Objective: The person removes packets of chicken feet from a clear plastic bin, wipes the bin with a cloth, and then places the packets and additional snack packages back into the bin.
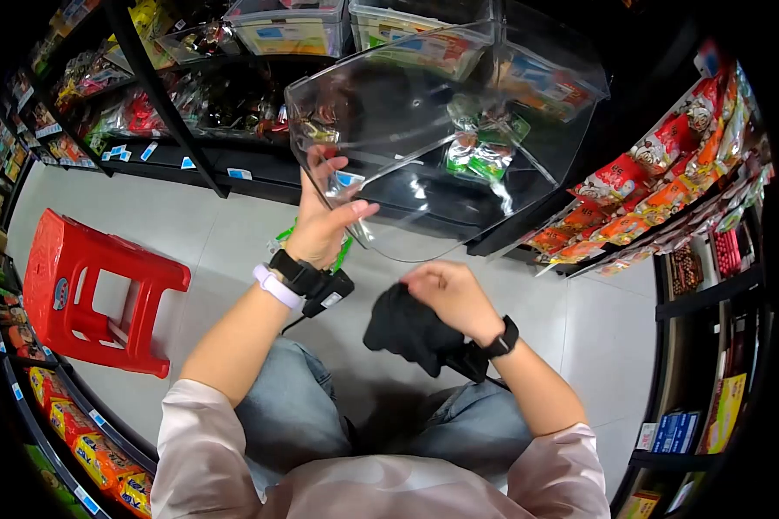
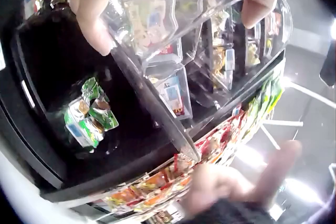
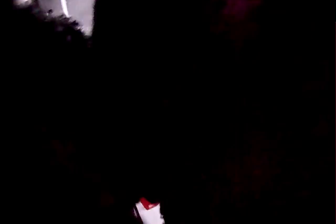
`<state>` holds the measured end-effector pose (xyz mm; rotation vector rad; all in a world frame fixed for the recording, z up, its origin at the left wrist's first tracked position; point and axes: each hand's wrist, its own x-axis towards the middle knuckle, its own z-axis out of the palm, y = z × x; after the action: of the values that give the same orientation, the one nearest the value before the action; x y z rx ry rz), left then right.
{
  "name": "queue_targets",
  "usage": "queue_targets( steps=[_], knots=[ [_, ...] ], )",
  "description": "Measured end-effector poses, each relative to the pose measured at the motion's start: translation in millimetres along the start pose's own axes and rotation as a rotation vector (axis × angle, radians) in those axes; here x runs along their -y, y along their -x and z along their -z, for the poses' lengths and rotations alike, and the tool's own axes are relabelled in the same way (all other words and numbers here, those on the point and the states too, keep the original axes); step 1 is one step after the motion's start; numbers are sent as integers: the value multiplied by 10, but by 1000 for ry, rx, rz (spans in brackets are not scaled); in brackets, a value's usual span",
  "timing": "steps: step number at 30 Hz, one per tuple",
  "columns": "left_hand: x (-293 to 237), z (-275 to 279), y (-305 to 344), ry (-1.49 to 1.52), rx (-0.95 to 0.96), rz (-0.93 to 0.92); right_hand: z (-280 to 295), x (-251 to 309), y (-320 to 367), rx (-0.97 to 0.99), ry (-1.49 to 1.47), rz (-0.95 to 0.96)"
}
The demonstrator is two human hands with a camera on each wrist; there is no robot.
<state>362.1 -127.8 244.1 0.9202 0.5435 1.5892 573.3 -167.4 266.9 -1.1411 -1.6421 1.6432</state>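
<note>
My left hand (image 1: 320, 227) grips a clear plastic bin (image 1: 359, 108) by its near left edge, tilted up in front of the shelves. In the left wrist view, fingers (image 2: 94, 16) and thumb curl over the bin's wall. Through the plastic, green snack packets (image 1: 480, 157) show; in the left wrist view those packets (image 2: 90, 116) lie on a black shelf. Below the bin, my right hand (image 1: 459, 298) holds a bunched black cloth (image 1: 407, 330), which hangs over my lap. The right wrist view is almost wholly dark.
A red plastic stool (image 1: 95, 294) stands at left on the tiled floor (image 1: 203, 229). Lidded clear boxes (image 1: 290, 30) sit on the shelf at the back. Hanging snack bags (image 1: 640, 186) flank the right side. Shelves of noodle packs (image 1: 91, 441) curve round the lower left.
</note>
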Motion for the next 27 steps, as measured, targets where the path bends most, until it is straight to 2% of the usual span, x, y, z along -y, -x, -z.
queue_targets(
  steps=[2, 3, 4, 6, 8, 9, 12, 14, 16, 18, 20, 21, 22, 24, 25, 26, 27],
  knots=[
    [-137, 5, 4, -108, -10, -8, 32, 156, 173, 131, 48, 52],
    [-181, 24, 15, -177, 17, -14, 30, 245, 244, 114, 22, 152],
    [-206, 31, 39, -242, 43, -15, 46, 360, 323, 117, 14, 143],
    [-204, 2, 59, -242, 47, 9, 132, 560, 433, -58, -202, 235],
    [-183, -35, 68, -301, 40, 14, 255, 635, 385, -251, -199, 334],
    [-182, -57, 83, -303, 45, 45, 327, 671, 359, -320, -114, 330],
    [-11, 20, 83, -375, 63, -8, 491, 491, 114, -504, -314, 180],
    [-5, -64, 136, -354, 48, 48, 385, 378, -23, -532, -517, 287],
    [2, -175, 172, -333, 30, 108, 330, 310, -140, -344, -402, 395],
    [5, -263, 178, -377, 95, 17, 301, 330, -169, -69, 211, 289],
    [72, -196, 183, -376, 121, 52, 219, 181, -182, -157, 779, 521],
    [124, -176, 180, -465, 155, 25, 178, 150, -196, -160, 673, 511],
    [157, -161, 193, -554, 188, 1, 126, 134, -191, -166, 607, 588],
    [185, -205, 265, -450, 151, 79, 46, 187, -151, -109, 701, 561],
    [186, -224, 269, -497, 173, 82, -1, 251, -137, 42, 571, 363],
    [183, -241, 272, -544, 198, 86, -69, 157, -176, 33, 714, 512],
    [167, -256, 283, -546, 189, 87, -162, 102, -174, 2, 737, 544]
  ],
)
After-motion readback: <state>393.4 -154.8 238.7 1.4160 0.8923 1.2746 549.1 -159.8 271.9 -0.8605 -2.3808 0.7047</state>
